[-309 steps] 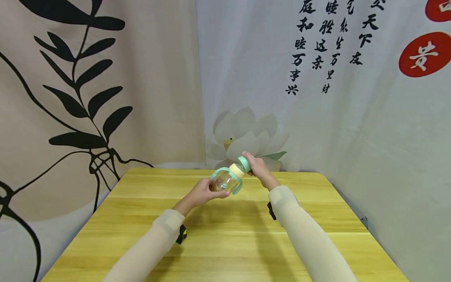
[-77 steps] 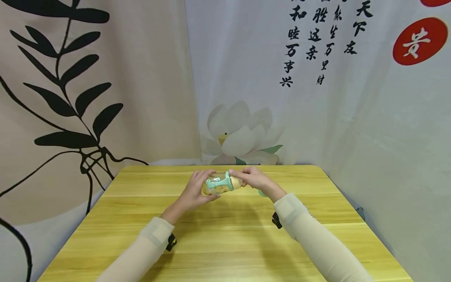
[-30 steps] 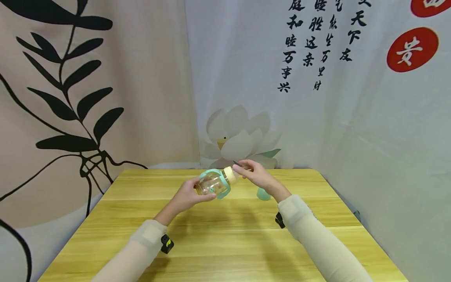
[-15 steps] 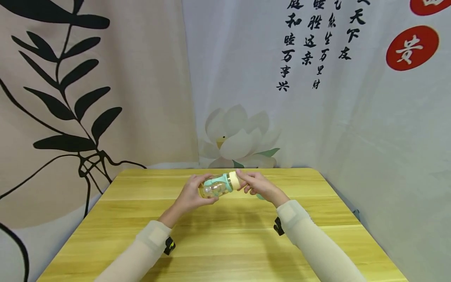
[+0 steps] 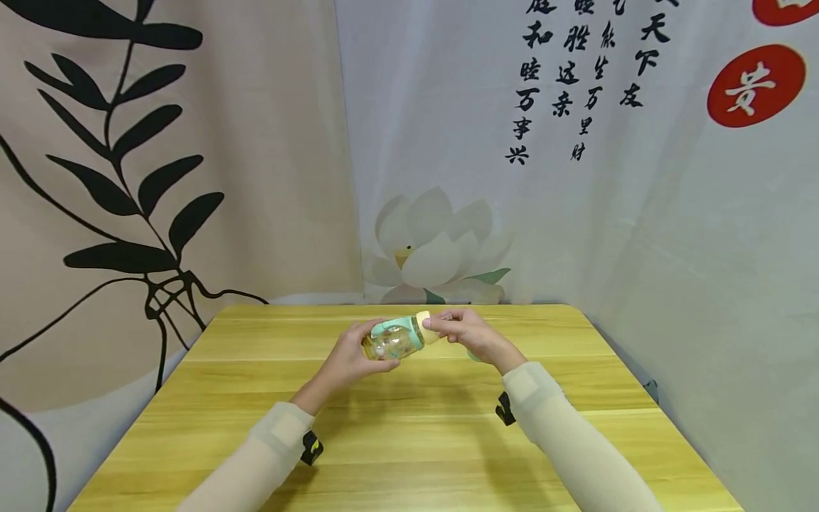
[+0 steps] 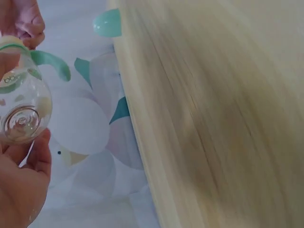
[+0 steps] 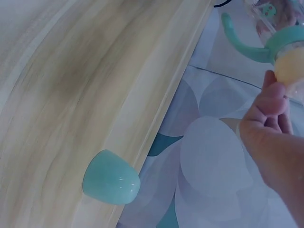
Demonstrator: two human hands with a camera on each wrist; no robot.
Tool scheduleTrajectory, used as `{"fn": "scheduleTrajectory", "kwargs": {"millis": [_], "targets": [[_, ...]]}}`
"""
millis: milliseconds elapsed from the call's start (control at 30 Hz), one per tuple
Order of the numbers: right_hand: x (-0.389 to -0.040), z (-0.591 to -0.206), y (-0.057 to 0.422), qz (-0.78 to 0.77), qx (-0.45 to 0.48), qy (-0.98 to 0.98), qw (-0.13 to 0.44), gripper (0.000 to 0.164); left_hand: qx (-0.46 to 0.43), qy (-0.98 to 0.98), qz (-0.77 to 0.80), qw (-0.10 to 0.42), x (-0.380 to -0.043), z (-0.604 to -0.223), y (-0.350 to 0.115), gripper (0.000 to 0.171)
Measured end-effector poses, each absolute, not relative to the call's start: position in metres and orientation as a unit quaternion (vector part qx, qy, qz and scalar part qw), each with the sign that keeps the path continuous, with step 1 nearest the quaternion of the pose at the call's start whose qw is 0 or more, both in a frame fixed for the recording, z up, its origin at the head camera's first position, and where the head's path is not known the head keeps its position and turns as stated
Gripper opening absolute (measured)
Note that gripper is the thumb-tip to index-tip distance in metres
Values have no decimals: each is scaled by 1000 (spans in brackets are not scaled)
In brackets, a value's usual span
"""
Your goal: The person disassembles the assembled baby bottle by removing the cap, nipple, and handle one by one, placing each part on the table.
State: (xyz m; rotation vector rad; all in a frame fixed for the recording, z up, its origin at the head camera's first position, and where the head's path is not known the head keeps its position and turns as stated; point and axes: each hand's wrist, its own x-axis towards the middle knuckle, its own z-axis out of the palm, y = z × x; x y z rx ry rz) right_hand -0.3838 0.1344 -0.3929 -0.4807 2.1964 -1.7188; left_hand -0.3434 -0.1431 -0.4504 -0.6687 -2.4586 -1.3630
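Note:
A clear baby bottle (image 5: 392, 340) with mint handles and a cream collar (image 5: 425, 328) is held tilted on its side above the far part of the table. My left hand (image 5: 348, 355) grips the bottle's body near its base, thumb below and fingers above. In the left wrist view the round base of the bottle (image 6: 21, 121) faces the camera. My right hand (image 5: 473, 336) has its thumb and fingers on the cream collar, pinching it, as the right wrist view shows too. A mint cap (image 7: 110, 178) stands on the table, mostly hidden behind the right hand in the head view.
The wooden table (image 5: 409, 441) reaches back to a printed cloth backdrop (image 5: 435, 142) with plants and writing. The cap sits close to the table's far edge. Dark cameras are strapped at both wrists (image 5: 311, 448).
Ten seconds ago my right hand held the mint cap at the bottle's top; now the cap stands on the table. Over the last second, the bottle turned and the right hand shifted on the collar.

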Motion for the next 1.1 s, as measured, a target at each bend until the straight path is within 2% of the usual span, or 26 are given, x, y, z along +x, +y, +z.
{"fn": "scheduleTrajectory", "kwargs": {"millis": [233,500,767,1100], "targets": [[-381,-385,135,-588,-213,770,122,41,-194,-817,-541,50,-344,-450,-145,64],[-378,-369,136,-568,-253,774,121,45,-206,-793,-573,-24,-344,-447,-151,59],[-378,-370,137,-553,-254,784,123,48,-211,-789,-576,-35,-343,-451,-155,58],[-379,-356,142,-547,-253,792,98,45,-201,-789,-580,-37,-344,-460,-162,63]]}}
